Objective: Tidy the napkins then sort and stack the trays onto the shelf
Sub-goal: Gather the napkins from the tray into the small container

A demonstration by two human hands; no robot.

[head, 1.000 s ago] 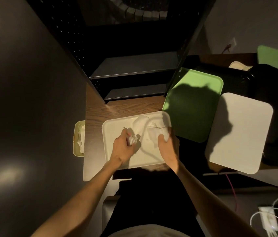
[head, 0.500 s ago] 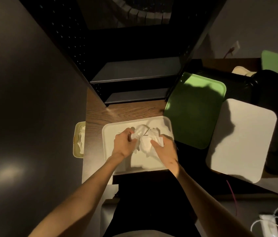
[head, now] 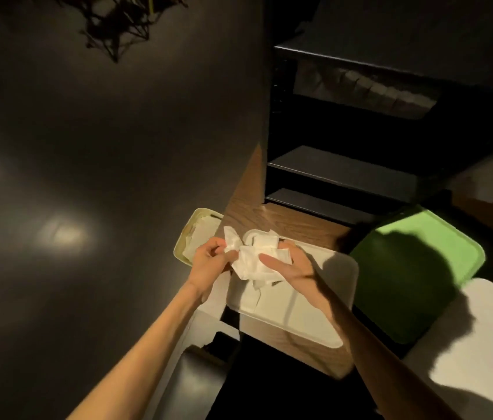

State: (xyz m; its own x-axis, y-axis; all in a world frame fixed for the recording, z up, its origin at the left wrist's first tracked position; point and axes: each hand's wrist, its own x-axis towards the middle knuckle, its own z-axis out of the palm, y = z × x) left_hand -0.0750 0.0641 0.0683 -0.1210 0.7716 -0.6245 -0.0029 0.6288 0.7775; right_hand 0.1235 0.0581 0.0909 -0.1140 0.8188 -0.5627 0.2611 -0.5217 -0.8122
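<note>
A bunch of crumpled white napkins (head: pixel 251 256) hangs above the left end of a cream tray (head: pixel 299 310). My left hand (head: pixel 208 262) pinches the napkins from the left. My right hand (head: pixel 290 265) cups them from the right. Both hands are lifted off the tray, close to a small pale bin (head: pixel 184 241) with white paper in it at the table's left edge. A green tray (head: pixel 414 274) lies to the right, and a white tray (head: pixel 475 353) overlaps its near corner.
A black shelf unit (head: pixel 342 174) with several bare shelves stands behind the wooden table (head: pixel 281 219). A dark floor spreads to the left. Something dark lies beyond the green tray at the far right.
Both hands have gathered the napkins off the cream tray and carried them up and left toward the small bin. The camera has swung left with them.
</note>
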